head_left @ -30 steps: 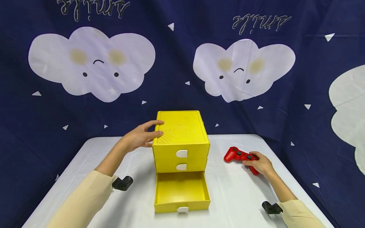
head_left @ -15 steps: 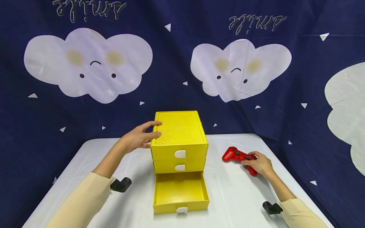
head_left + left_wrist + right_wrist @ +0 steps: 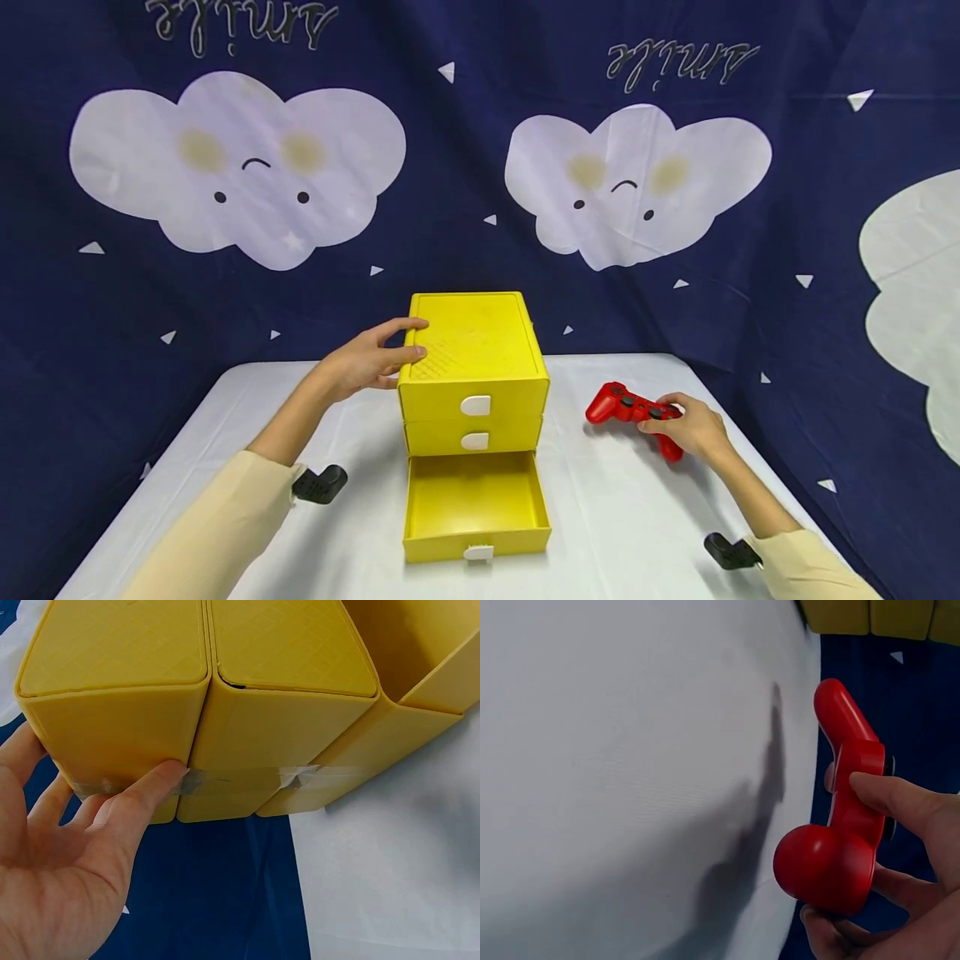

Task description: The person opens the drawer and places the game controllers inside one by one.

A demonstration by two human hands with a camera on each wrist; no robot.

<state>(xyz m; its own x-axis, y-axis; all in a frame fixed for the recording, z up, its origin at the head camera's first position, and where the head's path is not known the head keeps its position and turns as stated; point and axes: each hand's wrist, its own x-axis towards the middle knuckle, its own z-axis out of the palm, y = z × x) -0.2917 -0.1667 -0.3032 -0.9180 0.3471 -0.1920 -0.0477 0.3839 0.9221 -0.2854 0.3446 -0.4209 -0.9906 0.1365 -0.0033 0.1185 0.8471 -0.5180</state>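
A yellow three-drawer cabinet (image 3: 480,337) stands at the middle of the table in the head view. Its bottom drawer (image 3: 477,500) is pulled out with nothing visible inside; the upper two are closed. My left hand (image 3: 365,360) rests on the cabinet's left edge, some digits over the top. In the left wrist view, a mostly straight finger (image 3: 150,787) touches the side wall. On the right, my right hand (image 3: 693,427) holds a red game controller (image 3: 622,402) by one end. The right wrist view shows thumb and fingers on opposite faces of the controller (image 3: 859,791), with its shadow apart from it.
A white cloth covers the table (image 3: 592,517). Behind it hangs a dark blue curtain (image 3: 457,167) with white clouds. Clear tape (image 3: 225,781) runs across the cabinet's side. A small black device (image 3: 320,484) is on the left cuff, another (image 3: 731,552) on the right.
The right hand has shifted slightly to the right and the controller appears a little raised, with a clearer shadow below. The left hand and cabinet keep their places; the head view sways slightly.
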